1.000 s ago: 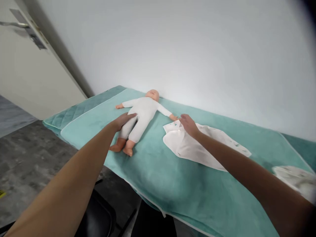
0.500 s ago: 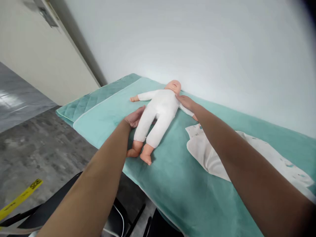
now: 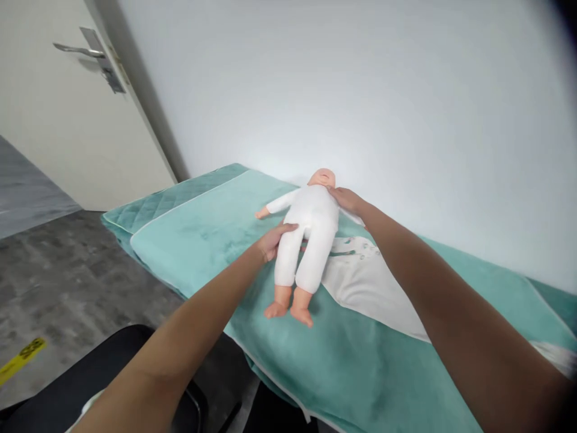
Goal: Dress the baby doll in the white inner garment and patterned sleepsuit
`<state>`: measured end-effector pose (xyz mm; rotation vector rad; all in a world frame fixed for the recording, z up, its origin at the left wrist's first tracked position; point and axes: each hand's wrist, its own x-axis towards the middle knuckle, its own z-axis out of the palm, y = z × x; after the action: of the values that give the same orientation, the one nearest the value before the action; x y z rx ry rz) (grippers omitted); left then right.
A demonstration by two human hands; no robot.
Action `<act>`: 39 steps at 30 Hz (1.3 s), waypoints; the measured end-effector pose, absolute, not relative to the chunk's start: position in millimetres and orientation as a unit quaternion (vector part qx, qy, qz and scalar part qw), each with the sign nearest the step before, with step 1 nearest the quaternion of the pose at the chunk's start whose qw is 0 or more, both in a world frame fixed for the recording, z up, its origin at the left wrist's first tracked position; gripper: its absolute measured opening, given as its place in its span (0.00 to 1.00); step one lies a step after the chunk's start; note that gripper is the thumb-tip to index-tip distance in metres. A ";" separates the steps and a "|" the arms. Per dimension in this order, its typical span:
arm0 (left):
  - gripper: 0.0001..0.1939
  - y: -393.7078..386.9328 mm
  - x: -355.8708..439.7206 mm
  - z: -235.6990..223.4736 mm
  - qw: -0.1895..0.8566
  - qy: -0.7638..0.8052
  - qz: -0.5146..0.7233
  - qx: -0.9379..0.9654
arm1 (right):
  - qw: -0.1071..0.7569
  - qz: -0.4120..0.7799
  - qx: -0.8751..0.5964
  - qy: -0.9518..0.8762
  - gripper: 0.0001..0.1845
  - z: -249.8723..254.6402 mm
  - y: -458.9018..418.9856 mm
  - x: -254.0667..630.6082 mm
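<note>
I judge this step to be shifting the baby doll (image 3: 311,207) across the teal mat (image 3: 189,240): my left hand (image 3: 273,239) grips its hip, my right hand (image 3: 346,198) clasps its shoulder. The move calls for support under the neck. Half a second ago it lay clear of the white printed cloth (image 3: 376,288); now its leg overlaps that edge in my view.

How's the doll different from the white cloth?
The doll is plump, with a head, arms and legs; the cloth lies spread on the green mat. The doll's suit is plain; the cloth has a small print. The left hand holds the doll's hip and the right hand touches its shoulder; neither holds the cloth. Both have white fabric.
</note>
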<state>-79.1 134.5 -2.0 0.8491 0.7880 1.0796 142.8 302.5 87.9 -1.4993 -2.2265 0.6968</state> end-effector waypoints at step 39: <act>0.13 138.5 128.1 -32.0 0.483 0.492 0.404 0.601 | 0.127 0.019 -0.582 -0.803 0.20 71.1 178.0 341.4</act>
<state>128.1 138.5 -32.0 1.4658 1.1982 0.9855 341.4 178.0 71.1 -1.6944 -2.3374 0.0553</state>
